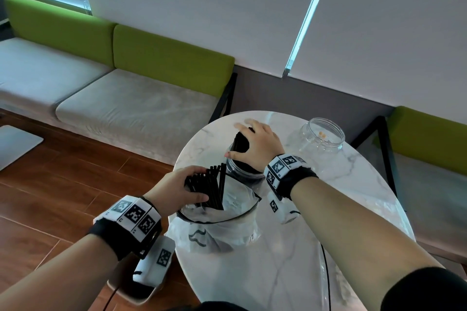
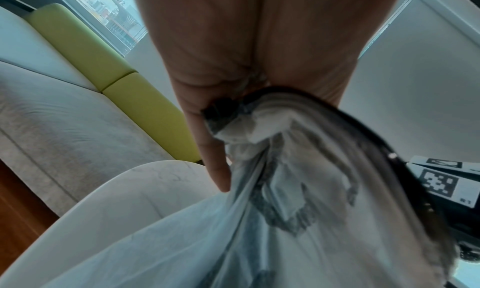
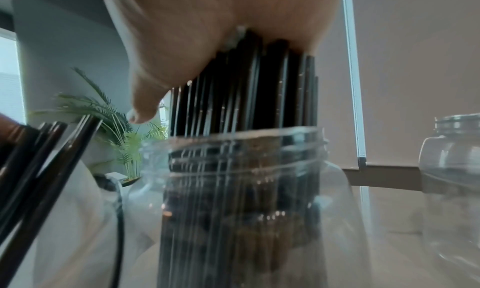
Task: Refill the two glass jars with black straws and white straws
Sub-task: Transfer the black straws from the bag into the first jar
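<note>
On the round marble table [image 1: 290, 267] stands a clear jar [image 1: 243, 171] packed with black straws [image 1: 241, 142]. My right hand [image 1: 257, 141] lies over their tops, fingers spread; the right wrist view shows the palm [image 3: 207, 36] pressing on the straw ends [image 3: 246, 97] above the jar's rim [image 3: 246, 149]. My left hand [image 1: 177, 184] grips a second bundle of black straws [image 1: 212, 188] that sticks out of a clear plastic bag [image 1: 222, 227]. The bag [image 2: 259, 231] fills the left wrist view under that hand [image 2: 221, 87]. A second jar [image 1: 322, 139] stands open at the far right, with no straws. No white straws show.
A bench with grey seats and green backs [image 1: 126, 98] runs behind the table, over a wooden floor [image 1: 63, 184]. A black cable [image 1: 326, 267] trails across the table's near side. A potted plant [image 3: 116, 128] shows in the right wrist view.
</note>
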`<action>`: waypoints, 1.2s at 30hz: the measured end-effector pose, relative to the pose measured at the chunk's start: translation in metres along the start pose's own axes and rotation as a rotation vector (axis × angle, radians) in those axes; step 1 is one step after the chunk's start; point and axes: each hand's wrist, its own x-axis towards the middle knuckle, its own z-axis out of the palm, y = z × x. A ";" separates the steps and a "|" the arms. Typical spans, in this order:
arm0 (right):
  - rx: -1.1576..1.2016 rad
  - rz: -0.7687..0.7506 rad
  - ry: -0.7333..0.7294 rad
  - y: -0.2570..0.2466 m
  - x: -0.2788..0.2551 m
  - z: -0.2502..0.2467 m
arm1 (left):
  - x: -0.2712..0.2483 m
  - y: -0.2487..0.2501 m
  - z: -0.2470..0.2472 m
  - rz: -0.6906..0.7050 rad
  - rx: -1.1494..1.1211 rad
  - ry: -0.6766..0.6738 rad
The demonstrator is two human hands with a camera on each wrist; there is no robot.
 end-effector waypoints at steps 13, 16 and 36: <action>0.356 -0.118 0.232 -0.012 -0.029 -0.016 | -0.009 0.008 -0.004 -0.016 -0.094 -0.023; 0.611 -0.176 0.078 -0.030 -0.073 -0.014 | -0.015 0.005 -0.006 -0.037 -0.138 -0.153; 1.209 0.236 -0.092 -0.054 -0.119 0.038 | -0.029 0.013 0.029 -0.006 -0.329 -0.122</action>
